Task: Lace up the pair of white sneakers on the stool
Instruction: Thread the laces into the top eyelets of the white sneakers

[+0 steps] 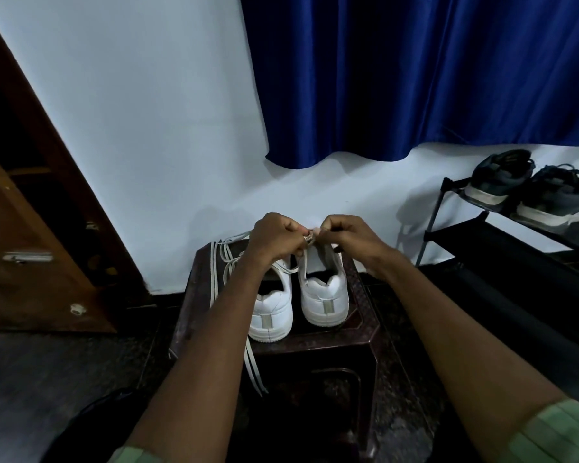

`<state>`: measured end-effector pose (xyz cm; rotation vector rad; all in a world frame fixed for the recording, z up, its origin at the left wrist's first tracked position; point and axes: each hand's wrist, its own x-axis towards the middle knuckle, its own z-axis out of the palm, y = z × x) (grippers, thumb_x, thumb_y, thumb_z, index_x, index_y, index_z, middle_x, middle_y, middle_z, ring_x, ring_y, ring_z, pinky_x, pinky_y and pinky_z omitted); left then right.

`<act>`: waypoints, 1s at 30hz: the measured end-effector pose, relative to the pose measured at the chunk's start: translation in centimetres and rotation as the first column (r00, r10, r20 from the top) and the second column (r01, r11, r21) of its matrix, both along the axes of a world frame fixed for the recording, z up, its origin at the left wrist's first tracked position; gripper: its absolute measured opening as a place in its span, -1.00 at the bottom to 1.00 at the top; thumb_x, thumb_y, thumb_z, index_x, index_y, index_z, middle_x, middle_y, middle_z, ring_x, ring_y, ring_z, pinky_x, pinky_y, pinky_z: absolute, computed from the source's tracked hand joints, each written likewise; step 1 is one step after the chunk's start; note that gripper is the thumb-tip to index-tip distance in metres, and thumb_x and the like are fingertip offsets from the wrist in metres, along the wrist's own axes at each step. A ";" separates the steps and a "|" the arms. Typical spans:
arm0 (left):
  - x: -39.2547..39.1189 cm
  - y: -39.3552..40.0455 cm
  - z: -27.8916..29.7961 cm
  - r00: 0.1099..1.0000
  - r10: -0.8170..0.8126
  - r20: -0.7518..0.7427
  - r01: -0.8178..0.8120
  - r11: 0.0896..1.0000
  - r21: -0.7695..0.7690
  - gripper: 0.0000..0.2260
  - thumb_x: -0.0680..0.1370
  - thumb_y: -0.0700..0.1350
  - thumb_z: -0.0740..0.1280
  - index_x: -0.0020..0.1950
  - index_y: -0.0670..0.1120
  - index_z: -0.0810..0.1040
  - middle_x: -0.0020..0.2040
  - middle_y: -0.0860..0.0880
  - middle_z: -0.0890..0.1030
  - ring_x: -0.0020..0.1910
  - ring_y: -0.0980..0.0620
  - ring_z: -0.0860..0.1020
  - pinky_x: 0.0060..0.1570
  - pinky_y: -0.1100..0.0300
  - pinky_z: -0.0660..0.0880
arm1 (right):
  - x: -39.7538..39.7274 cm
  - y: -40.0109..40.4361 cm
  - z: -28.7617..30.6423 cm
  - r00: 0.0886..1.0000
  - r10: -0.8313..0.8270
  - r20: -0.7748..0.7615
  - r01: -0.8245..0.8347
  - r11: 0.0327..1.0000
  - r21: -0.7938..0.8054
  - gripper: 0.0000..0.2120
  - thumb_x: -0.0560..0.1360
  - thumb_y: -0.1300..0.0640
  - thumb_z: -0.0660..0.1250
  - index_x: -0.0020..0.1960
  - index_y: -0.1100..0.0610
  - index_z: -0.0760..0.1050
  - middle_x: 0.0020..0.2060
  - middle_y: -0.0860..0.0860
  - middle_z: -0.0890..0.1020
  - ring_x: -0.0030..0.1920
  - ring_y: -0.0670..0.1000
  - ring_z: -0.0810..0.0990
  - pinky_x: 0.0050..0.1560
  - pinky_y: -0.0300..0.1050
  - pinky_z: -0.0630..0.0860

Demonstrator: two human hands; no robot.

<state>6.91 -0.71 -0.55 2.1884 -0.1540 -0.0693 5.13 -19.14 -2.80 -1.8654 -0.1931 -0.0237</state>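
Two white sneakers stand side by side on a dark brown stool point(358, 315), heels toward me: the left sneaker point(272, 315) and the right sneaker point(325, 295). My left hand point(276, 238) and my right hand point(343, 233) meet above the front of the right sneaker, both pinching a white lace point(310, 238) between fingertips. The toes of both sneakers are hidden behind my hands. A long loose lace point(219, 279) from the left sneaker trails over the stool's left side and hangs down past its front edge.
A black shoe rack point(482, 235) stands at the right with a pair of dark sneakers point(528, 190) on top. A blue curtain point(415, 78) hangs on the white wall behind. A brown wooden door point(30, 262) is at the left. The floor is dark tile.
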 end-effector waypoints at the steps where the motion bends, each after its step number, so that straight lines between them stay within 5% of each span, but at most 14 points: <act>1: -0.1 0.0 0.1 1.000 0.013 -0.006 -0.013 1.000 -0.003 -0.89 0.44 -0.22 0.50 -0.08 -0.05 0.76 -0.34 -0.01 0.73 -0.29 0.05 0.73 0.01 0.06 0.70 | 0.0 0.1 0.2 0.998 -0.025 -0.056 0.031 0.992 0.120 -0.78 0.60 0.15 0.40 -0.21 0.13 0.52 -0.23 0.03 0.66 -0.17 -0.06 0.59 -0.12 -0.17 0.49; 3: -0.4 0.0 0.4 1.000 0.027 -0.013 -0.027 1.000 -0.013 -0.87 0.44 -0.27 0.47 -0.09 -0.10 0.75 -0.39 0.06 0.70 -0.31 0.05 0.73 -0.02 0.08 0.70 | 0.2 0.0 0.5 0.980 -0.017 -0.199 0.097 0.910 0.402 -0.77 0.62 0.11 0.36 -0.21 0.09 0.50 -0.28 -0.01 0.62 -0.18 -0.05 0.59 -0.13 -0.13 0.46; 5: -0.7 0.1 0.6 0.999 0.033 -0.020 -0.033 0.999 -0.013 -0.86 0.44 -0.30 0.45 -0.10 -0.12 0.75 -0.43 0.12 0.67 -0.33 0.05 0.72 -0.03 0.11 0.70 | 0.6 -0.4 0.7 0.966 -0.014 -0.259 0.151 0.844 0.514 -0.74 0.61 0.04 0.37 -0.23 0.08 0.50 -0.34 -0.01 0.53 -0.26 -0.01 0.54 -0.21 -0.12 0.37; 10: -0.7 0.1 0.7 0.999 0.051 -0.014 -0.051 0.999 -0.002 -0.86 0.43 -0.28 0.48 -0.13 -0.06 0.73 -0.41 0.07 0.69 -0.33 0.05 0.73 -0.05 0.19 0.67 | -0.2 -0.3 0.9 0.998 -0.059 -0.011 0.059 0.998 -0.022 -0.85 0.55 0.21 0.48 -0.16 0.27 0.69 -0.36 -0.06 0.67 -0.31 -0.19 0.59 -0.17 -0.28 0.48; 12: -0.8 0.1 0.7 0.998 0.058 -0.022 -0.058 0.998 -0.008 -0.86 0.43 -0.29 0.48 -0.12 -0.06 0.73 -0.40 0.07 0.69 -0.33 0.05 0.73 -0.07 0.21 0.66 | -0.3 0.0 1.2 0.996 -0.086 -0.014 0.087 0.990 0.110 -0.88 0.57 0.26 0.41 -0.12 0.25 0.68 -0.21 -0.03 0.72 -0.20 -0.15 0.62 -0.07 -0.18 0.47; 14: -0.9 0.1 0.7 0.998 0.061 -0.033 -0.062 0.998 -0.025 -0.85 0.42 -0.30 0.48 -0.11 -0.06 0.74 -0.38 0.06 0.70 -0.33 0.05 0.73 -0.08 0.21 0.67 | -0.1 -0.4 2.0 0.994 -0.075 -0.083 0.105 0.890 0.444 -0.82 0.60 0.23 0.31 -0.16 0.12 0.59 -0.09 0.03 0.72 -0.07 -0.01 0.63 -0.08 -0.10 0.44; 16: -1.0 0.1 0.7 0.997 0.063 -0.036 -0.064 0.998 -0.024 -0.84 0.42 -0.31 0.48 -0.10 -0.06 0.74 -0.39 0.07 0.69 -0.35 0.07 0.72 -0.11 0.25 0.65 | -0.1 -0.7 2.9 0.986 -0.014 -0.166 0.125 0.723 0.680 -0.77 0.63 0.19 0.22 -0.20 0.07 0.44 -0.23 0.07 0.66 -0.17 0.09 0.63 -0.24 -0.13 0.42; 17: -0.9 0.1 0.7 0.997 0.062 -0.038 -0.063 0.998 -0.024 -0.83 0.42 -0.31 0.49 -0.09 -0.07 0.74 -0.39 0.07 0.69 -0.35 0.07 0.72 -0.12 0.26 0.64 | -0.1 -0.8 2.9 0.982 -0.033 -0.187 0.150 0.734 0.662 -0.74 0.63 0.17 0.22 -0.23 0.06 0.38 -0.35 0.04 0.55 -0.30 0.08 0.54 -0.33 -0.13 0.36; 20: -0.9 0.1 0.7 0.998 0.054 -0.035 -0.055 0.998 -0.033 -0.82 0.43 -0.30 0.48 -0.05 -0.07 0.75 -0.36 0.04 0.71 -0.32 0.06 0.73 -0.09 0.24 0.65 | 0.0 -0.7 1.8 0.983 -0.182 0.017 0.177 0.971 0.163 -0.73 0.56 0.18 0.40 -0.25 0.08 0.38 -0.45 -0.02 0.40 -0.44 -0.03 0.32 -0.41 -0.19 0.28; 24: -0.8 0.0 0.5 0.999 0.051 -0.018 -0.052 0.999 -0.011 -0.82 0.41 -0.25 0.45 -0.09 0.01 0.74 -0.34 -0.03 0.72 -0.28 0.11 0.72 0.07 0.14 0.66 | 0.5 0.2 0.1 0.969 -0.055 0.242 0.166 0.869 -0.466 -0.80 0.38 0.04 0.57 -0.04 -0.05 0.61 -0.38 -0.09 0.58 -0.38 -0.07 0.50 -0.28 -0.13 0.43; 28: -0.9 0.1 0.4 0.999 0.047 -0.024 -0.048 0.999 -0.025 -0.81 0.40 -0.25 0.46 -0.08 -0.01 0.74 -0.33 -0.04 0.73 -0.29 0.08 0.73 0.10 0.09 0.66 | 0.7 0.5 0.0 0.963 -0.042 0.264 0.199 0.774 -0.601 -0.94 0.42 0.03 0.57 -0.14 -0.03 0.72 -0.31 -0.10 0.62 -0.30 -0.17 0.53 -0.21 -0.20 0.37; 30: -0.9 0.2 0.5 0.999 0.046 -0.023 -0.047 0.998 -0.040 -0.82 0.40 -0.26 0.47 -0.07 -0.03 0.74 -0.33 -0.04 0.73 -0.29 0.04 0.73 0.05 0.11 0.67 | 0.6 0.4 0.0 0.960 -0.065 0.271 0.184 0.879 -0.440 -0.96 0.48 0.12 0.55 -0.14 0.07 0.72 -0.21 -0.06 0.64 -0.26 -0.19 0.54 -0.16 -0.25 0.38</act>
